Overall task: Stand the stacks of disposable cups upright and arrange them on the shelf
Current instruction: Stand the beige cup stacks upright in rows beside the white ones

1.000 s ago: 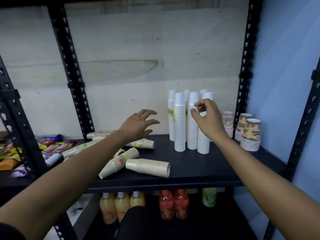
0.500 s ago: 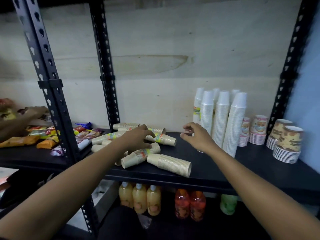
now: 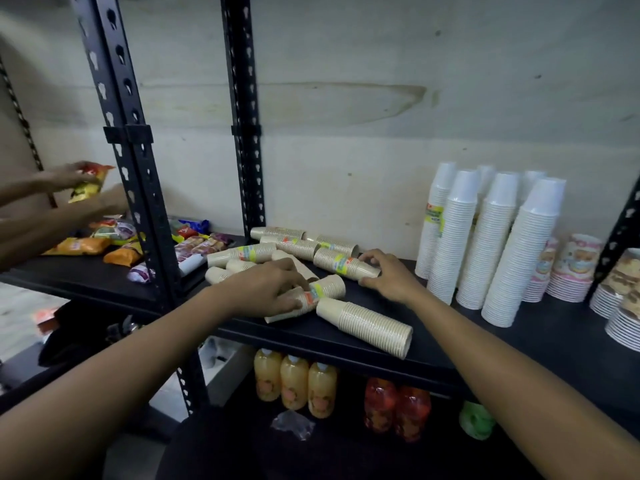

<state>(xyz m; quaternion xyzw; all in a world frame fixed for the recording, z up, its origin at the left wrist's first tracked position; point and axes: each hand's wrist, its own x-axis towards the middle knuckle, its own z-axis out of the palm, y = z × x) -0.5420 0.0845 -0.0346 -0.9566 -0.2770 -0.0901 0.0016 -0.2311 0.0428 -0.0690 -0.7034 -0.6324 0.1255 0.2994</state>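
Several beige cup stacks lie on their sides on the black shelf (image 3: 450,355). My left hand (image 3: 266,289) is closed over one labelled lying stack (image 3: 329,287) near the front. My right hand (image 3: 391,275) grips the wide end of another labelled lying stack (image 3: 341,265) behind it. A bare beige stack (image 3: 367,323) lies loose at the shelf's front edge. More lying stacks (image 3: 277,249) are piled toward the back left. Several tall white cup stacks (image 3: 485,244) stand upright to the right.
Short printed cup stacks (image 3: 571,271) and brown ones (image 3: 620,292) stand at the far right. Black uprights (image 3: 138,202) divide off the left shelf, where another person's hands hold a snack packet (image 3: 90,181) above more packets. Drink bottles (image 3: 294,382) stand on the shelf below.
My right hand left the upright white stacks and came down left onto a lying beige stack. My left hand dropped onto another lying stack. The view swung left.
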